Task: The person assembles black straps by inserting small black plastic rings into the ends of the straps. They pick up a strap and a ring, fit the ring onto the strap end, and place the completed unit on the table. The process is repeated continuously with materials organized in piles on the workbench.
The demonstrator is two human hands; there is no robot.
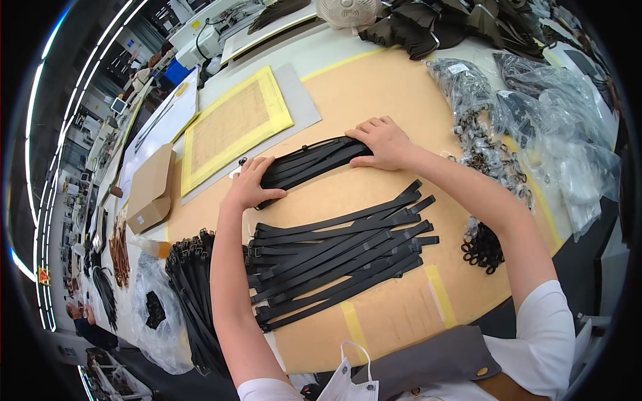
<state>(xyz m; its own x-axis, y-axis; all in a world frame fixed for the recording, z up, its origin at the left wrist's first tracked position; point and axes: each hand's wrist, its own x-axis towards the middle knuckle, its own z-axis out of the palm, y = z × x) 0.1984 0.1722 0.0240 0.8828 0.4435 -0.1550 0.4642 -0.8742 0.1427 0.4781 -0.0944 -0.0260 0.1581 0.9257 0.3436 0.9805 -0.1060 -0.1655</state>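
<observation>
Head view: bundle of black straps [313, 160], lying lengthwise between left hand [251, 184] and right hand [382, 144], at the tan-covered worktop [374, 97]; whether resting or slightly raised, impossible to tell. Left end within the grasp of the left hand, thumb at the near edge, fingers over the far side; right end likewise within the right hand, fingers across the top and far edge, thumb at the near edge. Both sets of fingers clamped on the bundle, one at each end. Labels: one white label [458, 68] on a clear plastic bag [455, 85], upper right, print too small to read; one small white label [140, 219] on a brown cardboard piece [152, 187], left, equally illegible. Pose: left forearm [231, 294] rising nearly straight from the lower edge, crossing beside loose black straps [341, 257]; right forearm [475, 184] slanting in from the right, elbow bent, near small black rings [483, 247]; both palms turned inward, facing across the bundle.
</observation>
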